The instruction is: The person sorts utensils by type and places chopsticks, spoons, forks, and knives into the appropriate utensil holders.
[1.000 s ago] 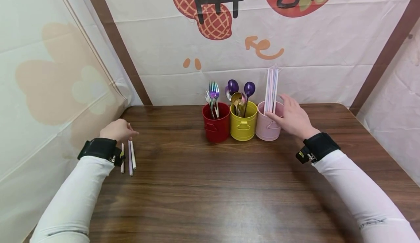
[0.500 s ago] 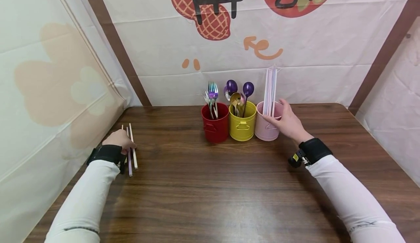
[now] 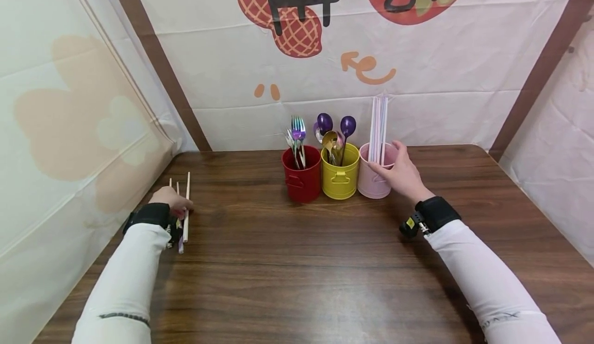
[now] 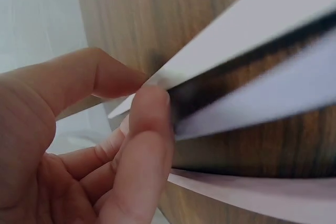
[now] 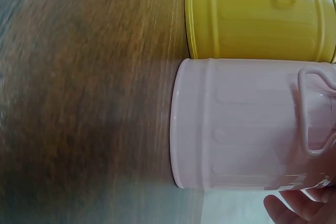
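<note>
At the table's left side my left hand (image 3: 169, 198) pinches a white chopstick (image 4: 231, 30) between thumb and fingers. A lilac chopstick (image 4: 252, 93) and a pale pink one (image 4: 252, 191) lie beside it on the wood, partly behind the hand in the head view. My right hand (image 3: 402, 175) holds the pink bucket (image 3: 373, 183) from its right side, thumb at the front rim and fingers round toward the back. A bundle of pastel chopsticks (image 3: 378, 127) stands upright in that bucket; their lower ends are hidden inside.
Left of the pink bucket, close together, stand a yellow bucket (image 3: 340, 183) with spoons (image 3: 348, 126) and a red bucket (image 3: 302, 185) with forks (image 3: 298, 127). They stand near the back of the dark wooden table (image 3: 287, 272). A printed cloth wall (image 3: 223, 60) rises behind.
My left hand has come down among the chopsticks and taken hold of the white one, whose angle has turned. The right hand has closed in on the pink bucket's rim.
</note>
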Tool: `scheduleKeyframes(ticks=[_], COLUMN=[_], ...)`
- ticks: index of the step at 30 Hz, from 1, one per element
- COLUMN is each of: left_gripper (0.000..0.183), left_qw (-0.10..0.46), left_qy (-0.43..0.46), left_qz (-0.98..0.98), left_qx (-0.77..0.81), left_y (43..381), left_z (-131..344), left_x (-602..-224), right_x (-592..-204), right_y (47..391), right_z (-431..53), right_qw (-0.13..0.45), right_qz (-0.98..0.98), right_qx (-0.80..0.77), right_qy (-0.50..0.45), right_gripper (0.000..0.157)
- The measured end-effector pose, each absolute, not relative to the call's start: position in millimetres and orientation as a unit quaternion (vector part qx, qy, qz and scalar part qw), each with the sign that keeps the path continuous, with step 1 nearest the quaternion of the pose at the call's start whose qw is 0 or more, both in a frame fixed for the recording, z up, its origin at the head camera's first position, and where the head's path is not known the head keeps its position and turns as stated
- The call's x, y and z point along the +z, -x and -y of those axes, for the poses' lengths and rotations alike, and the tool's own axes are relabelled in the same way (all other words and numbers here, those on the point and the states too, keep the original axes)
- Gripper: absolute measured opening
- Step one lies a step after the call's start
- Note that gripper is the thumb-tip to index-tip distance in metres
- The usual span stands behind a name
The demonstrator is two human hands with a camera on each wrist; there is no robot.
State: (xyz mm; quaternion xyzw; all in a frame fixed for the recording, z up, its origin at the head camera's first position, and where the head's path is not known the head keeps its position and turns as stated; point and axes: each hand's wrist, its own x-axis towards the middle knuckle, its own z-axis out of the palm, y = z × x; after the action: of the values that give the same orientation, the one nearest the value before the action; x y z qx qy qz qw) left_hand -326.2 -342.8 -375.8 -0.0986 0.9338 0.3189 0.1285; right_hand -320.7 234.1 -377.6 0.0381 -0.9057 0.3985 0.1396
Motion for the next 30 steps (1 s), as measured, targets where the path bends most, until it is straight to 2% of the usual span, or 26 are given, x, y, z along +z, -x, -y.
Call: scheduleKeyframes(ticks=[4,7,12,16,20,24,30], left_gripper=[0.030,0.033,0.035,0.027,0.017,0.008,0.005], left_qw=[0.114,0.084,-0.010,-0.097,-0.152,-0.183,-0.213], left_qy=[0.089,0.076,0.042,0.019,-0.029,-0.090,-0.137], left_qz=[-0.936,-0.929,-0.918,-0.894,-0.859,-0.815,-0.765], left_qx=[0.321,0.351,0.394,0.438,0.488,0.542,0.593], left_y=[324,322,318,318,319,315,296], left_z=[341,333,311,290,266,239,188], left_x=[-369,-361,-343,-330,-319,-306,-272], right_x=[-377,-377,-378,-379,-379,-379,-379], right_y=[322,321,321,321,321,321,320], right_z=[-233,-232,-233,-233,-233,-233,-234], right_qw=[0.142,0.147,0.151,0.152,0.151,0.151,0.146], right_qz=[0.906,0.904,0.902,0.903,0.904,0.904,0.906], right_qx=[0.397,0.399,0.401,0.399,0.398,0.398,0.397], right_qy=[-0.043,-0.047,-0.048,-0.045,-0.039,-0.033,-0.030], right_gripper=[0.098,0.096,0.093,0.092,0.091,0.091,0.093])
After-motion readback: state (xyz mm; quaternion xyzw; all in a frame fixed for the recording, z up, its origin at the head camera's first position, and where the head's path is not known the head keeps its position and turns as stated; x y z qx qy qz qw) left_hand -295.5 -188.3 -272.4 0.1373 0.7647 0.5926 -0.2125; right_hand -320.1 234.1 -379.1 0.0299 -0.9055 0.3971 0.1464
